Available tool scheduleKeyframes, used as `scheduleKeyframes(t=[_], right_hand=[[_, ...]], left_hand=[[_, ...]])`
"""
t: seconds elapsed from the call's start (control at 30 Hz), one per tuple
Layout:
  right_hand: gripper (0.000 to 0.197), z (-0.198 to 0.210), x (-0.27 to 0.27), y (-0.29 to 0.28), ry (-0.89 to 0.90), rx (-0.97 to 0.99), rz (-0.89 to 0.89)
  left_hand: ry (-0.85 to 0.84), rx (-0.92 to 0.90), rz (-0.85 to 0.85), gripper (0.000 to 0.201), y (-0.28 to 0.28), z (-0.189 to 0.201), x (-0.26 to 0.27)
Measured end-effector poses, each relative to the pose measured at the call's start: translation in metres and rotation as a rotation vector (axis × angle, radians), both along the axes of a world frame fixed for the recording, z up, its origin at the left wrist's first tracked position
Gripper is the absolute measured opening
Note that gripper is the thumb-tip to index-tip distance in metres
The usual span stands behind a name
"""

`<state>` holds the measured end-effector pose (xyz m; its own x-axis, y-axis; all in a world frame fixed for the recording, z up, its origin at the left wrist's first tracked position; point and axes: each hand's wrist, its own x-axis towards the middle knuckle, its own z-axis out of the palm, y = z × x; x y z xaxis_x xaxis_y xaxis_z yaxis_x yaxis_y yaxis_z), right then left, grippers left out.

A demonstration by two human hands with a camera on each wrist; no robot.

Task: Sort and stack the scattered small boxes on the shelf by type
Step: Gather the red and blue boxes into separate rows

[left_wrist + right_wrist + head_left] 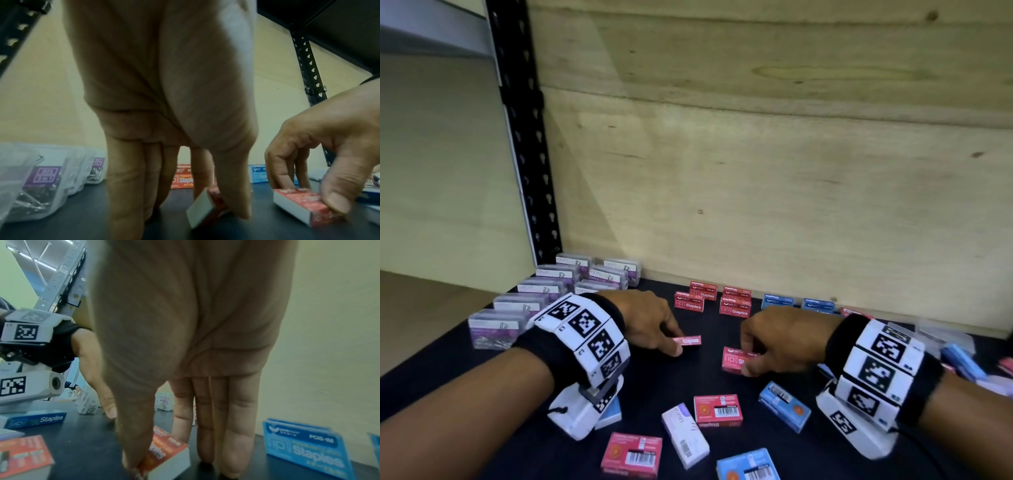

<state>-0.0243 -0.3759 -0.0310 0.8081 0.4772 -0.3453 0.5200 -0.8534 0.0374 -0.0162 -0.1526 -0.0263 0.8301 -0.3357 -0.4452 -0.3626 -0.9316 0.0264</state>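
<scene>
Your left hand [650, 318] pinches a red box [687, 340] standing on its long edge on the shelf [688, 380], thumb on the near face, fingers [202, 168] behind. Your right hand [777, 337] grips a second red box [734, 359] just to the right, thumb on its near edge and fingers curled over the far side; the wrist view shows that box tipped up off the shelf at one end.

These staple boxes look like small, stiff cardboard blocks, probably dense for their size, with smooth printed faces that may slide under a light pinch. Hold them across the narrow width, thumb against fingers on the two long sides, rather than by the end flaps, which could pop open.

The red stacks [735, 301] sit at the far middle, near the back wall, with blue boxes [777, 301] to their right and clear clip cases [541, 294] lined up far left. More red, blue and white boxes lie loose at the near edge. Set each box down flat and square, since a crooked one could topple a narrow stack.
</scene>
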Motion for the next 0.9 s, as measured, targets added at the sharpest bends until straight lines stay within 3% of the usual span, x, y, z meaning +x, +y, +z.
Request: scheduleKeyframes(t=[0.23,0.4,0.7,0.9], right_hand=[[0.034,-0.003,0.005,-0.001,0.029,0.098,-0.036],[0.025,0.000,0.010,-0.004,-0.016,0.059,-0.043],[0.021,0.008,0.021,0.000,-0.010,0.024,-0.106],[0.020,0.006,0.027,0.009,-0.002,-0.042,-0.131]], left_hand=[[-0.037,-0.027,0.025,0.040,0.001,-0.005,0.004],[-0.091,0.003,0.085,0.040,-0.005,-0.010,0.008],[-0.051,0.043,0.098,0.057,-0.019,0.000,0.019],[-0.033,-0.033,0.101,0.038,-0.011,0.001,0.022]])
